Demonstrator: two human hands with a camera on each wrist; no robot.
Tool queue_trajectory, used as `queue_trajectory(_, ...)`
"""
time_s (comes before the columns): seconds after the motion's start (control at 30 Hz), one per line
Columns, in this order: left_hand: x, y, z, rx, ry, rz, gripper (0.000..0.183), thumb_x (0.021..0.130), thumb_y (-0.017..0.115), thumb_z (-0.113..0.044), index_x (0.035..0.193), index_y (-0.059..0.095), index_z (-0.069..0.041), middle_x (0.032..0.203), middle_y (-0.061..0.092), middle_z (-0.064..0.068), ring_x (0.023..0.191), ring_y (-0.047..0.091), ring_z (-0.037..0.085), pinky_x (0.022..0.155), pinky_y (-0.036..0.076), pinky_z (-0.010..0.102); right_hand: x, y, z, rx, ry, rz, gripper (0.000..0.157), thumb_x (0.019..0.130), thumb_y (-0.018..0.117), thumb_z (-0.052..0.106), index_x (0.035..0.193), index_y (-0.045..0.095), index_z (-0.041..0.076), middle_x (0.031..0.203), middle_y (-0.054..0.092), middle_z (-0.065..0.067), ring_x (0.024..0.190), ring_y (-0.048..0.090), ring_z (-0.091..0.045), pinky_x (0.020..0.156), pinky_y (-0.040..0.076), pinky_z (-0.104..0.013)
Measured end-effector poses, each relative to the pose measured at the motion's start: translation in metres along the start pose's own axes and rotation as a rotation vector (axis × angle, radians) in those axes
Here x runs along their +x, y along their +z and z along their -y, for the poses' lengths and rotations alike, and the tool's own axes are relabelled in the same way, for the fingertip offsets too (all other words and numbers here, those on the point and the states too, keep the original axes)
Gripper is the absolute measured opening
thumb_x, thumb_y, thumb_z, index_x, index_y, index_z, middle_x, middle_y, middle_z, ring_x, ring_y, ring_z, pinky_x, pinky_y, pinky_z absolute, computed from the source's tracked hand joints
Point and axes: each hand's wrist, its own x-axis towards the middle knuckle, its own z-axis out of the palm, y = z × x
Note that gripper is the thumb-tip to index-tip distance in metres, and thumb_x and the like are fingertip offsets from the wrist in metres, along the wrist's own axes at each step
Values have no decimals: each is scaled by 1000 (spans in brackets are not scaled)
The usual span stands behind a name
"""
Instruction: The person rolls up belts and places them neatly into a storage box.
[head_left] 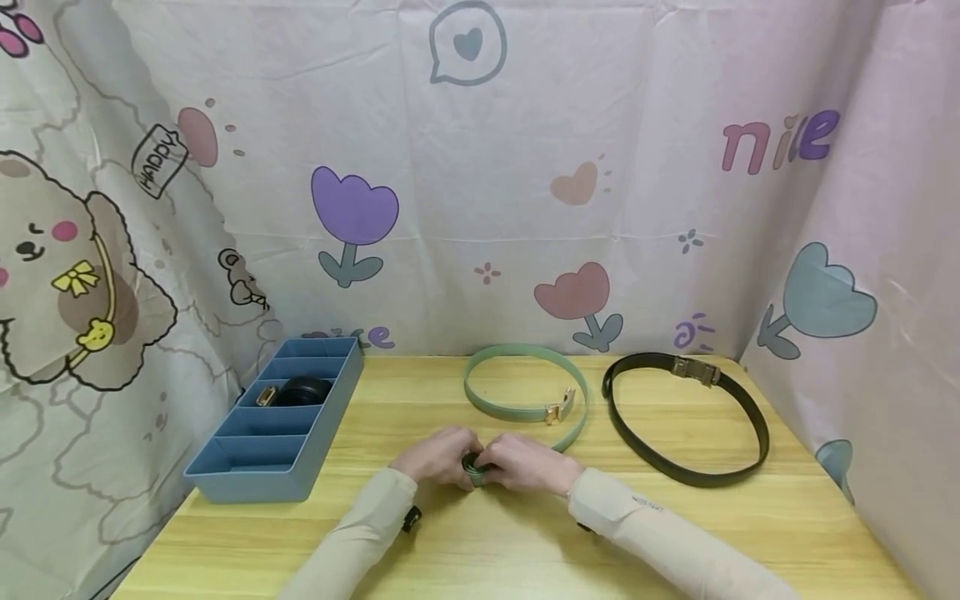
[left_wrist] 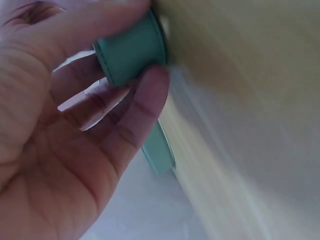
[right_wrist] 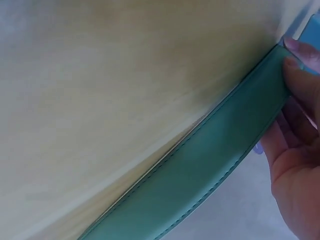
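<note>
A light green belt [head_left: 525,354] stands on its edge on the table, its end wound into a small coil between both hands. My left hand [head_left: 441,458] holds the coil from the left, with thumb and fingers around the rolled strap [left_wrist: 132,50]. From the other side my right hand [head_left: 528,463] pinches the strap near the coil. In the right wrist view the stitched strap [right_wrist: 200,150] runs away from those fingers along the tabletop. The belt's gold buckle [head_left: 553,412] lies behind the right hand, at the free end of the wide loop.
A blue divided tray [head_left: 322,433] stands at the left, with a rolled black belt [head_left: 303,390] in one compartment. To the right, a black belt [head_left: 682,477] with a bronze-toned buckle lies in an open loop. A printed curtain [head_left: 480,208] hangs behind the table.
</note>
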Motion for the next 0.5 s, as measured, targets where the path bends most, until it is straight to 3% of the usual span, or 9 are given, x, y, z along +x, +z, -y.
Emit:
queue_trajectory(0.2, 2, 5, 0, 4, -28, -22, 23, 68, 89, -29, 79, 71, -21, 70, 59, -15, 62, 46, 1, 57, 40, 18, 1, 1, 4, -7, 33, -4, 16, 93, 66, 22, 78, 69, 19, 66, 51, 15, 57, 33, 6, 54, 27, -6)
queue_trajectory(0.5, 3, 4, -2, 32, -26, -28, 22, 69, 88, -25, 83, 72, -21, 75, 58, -13, 65, 46, 3, 59, 40, 20, -2, 1, -1, 5, 28, -7, 10, 93, 66, 22, 83, 67, 20, 74, 59, 14, 63, 42, 5, 59, 34, -7)
